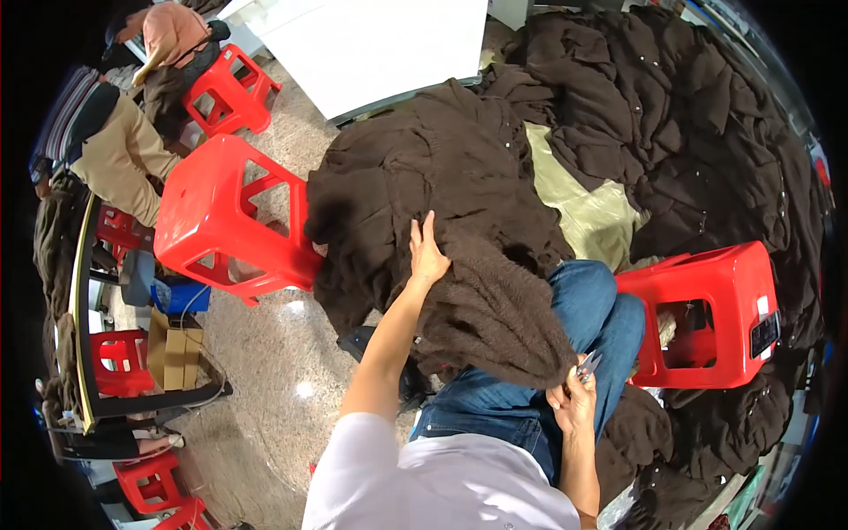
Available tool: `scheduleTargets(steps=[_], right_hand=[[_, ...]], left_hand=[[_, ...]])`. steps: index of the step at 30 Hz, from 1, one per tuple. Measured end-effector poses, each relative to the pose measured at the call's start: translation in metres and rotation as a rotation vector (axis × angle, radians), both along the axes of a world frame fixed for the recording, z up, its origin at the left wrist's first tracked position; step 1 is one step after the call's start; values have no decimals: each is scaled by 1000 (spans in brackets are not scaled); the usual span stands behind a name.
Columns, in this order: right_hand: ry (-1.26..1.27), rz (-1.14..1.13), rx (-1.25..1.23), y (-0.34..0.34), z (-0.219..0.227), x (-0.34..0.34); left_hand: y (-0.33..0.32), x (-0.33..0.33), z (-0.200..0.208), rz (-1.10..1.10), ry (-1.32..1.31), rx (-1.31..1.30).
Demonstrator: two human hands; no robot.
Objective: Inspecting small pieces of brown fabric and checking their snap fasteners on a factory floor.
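A dark brown fleece garment (503, 300) lies across my lap and runs onto the larger brown heap in front of me. My left hand (429, 261) rests on the cloth, fingers stretched out and apart. Close to my right knee, my right hand (576, 397) is closed around small metal thread snips (587, 365), their blades pointing up and away. The same hand touches the garment's edge; whether it also pinches the cloth I cannot tell.
Red plastic stools stand on my left (238, 212) and right; a phone (765, 335) is on the right stool (707, 305). Brown garments (671, 115) pile up at the far right beside yellowish sheeting (579, 190). A white table (362, 44) is ahead. Two people (115, 141) sit at the far left.
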State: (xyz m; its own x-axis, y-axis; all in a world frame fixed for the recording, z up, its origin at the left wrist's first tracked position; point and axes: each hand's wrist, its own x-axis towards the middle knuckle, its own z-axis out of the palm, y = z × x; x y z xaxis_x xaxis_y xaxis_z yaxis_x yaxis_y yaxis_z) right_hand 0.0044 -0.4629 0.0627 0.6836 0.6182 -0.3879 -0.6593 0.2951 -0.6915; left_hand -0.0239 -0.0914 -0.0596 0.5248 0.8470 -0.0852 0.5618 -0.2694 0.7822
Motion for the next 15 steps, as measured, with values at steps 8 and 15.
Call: scheduleTargets(steps=[8, 15], right_hand=[[-24, -448, -473, 17, 45, 32], [-738, -442, -254, 140, 144, 214]], left_hand=[[100, -35, -17, -232, 7, -198], [87, -11, 185, -662, -208, -622]])
